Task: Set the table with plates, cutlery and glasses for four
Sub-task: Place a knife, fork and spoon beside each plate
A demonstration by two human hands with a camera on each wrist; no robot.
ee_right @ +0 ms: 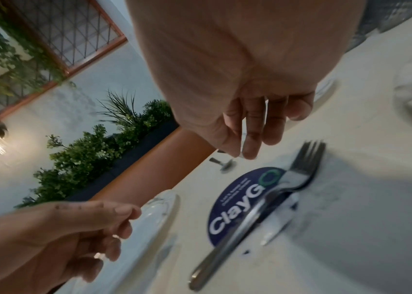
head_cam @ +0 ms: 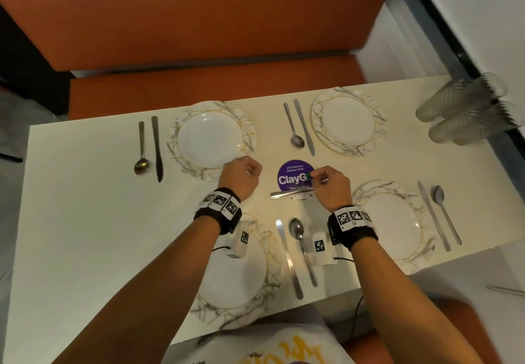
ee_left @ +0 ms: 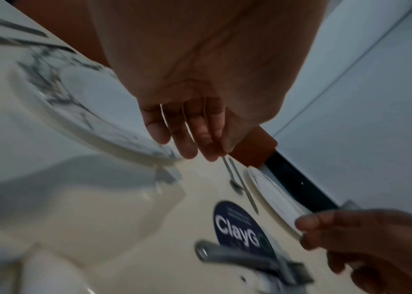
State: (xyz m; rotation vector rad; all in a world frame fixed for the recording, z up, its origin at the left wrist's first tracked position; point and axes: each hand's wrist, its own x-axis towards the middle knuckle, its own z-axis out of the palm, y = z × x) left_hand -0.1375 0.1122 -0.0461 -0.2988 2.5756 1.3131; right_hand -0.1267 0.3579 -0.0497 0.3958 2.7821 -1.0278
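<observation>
Four marbled white plates lie on the cream table (head_cam: 85, 221): far left (head_cam: 211, 136), far right (head_cam: 348, 120), near right (head_cam: 393, 225), near left (head_cam: 241, 272). Beside each lies a knife and a spoon. A steel fork (head_cam: 289, 194) lies by the purple ClayGo sticker (head_cam: 292, 176) at the table's middle; its tines (ee_right: 308, 157) rest across the sticker. My right hand (head_cam: 319, 177) hovers just above it, fingers hanging loosely (ee_right: 247, 147), holding nothing. My left hand (head_cam: 250, 169) hangs loosely curled and empty (ee_left: 192, 147) by the far-left plate's near rim. Clear stacked glasses (head_cam: 466, 107) lie at the far right corner.
An orange bench (head_cam: 199, 22) runs along the table's far side. A loose piece of cutlery (head_cam: 505, 289) lies on the white surface off the table's near right edge. Bare tabletop spreads at the near left.
</observation>
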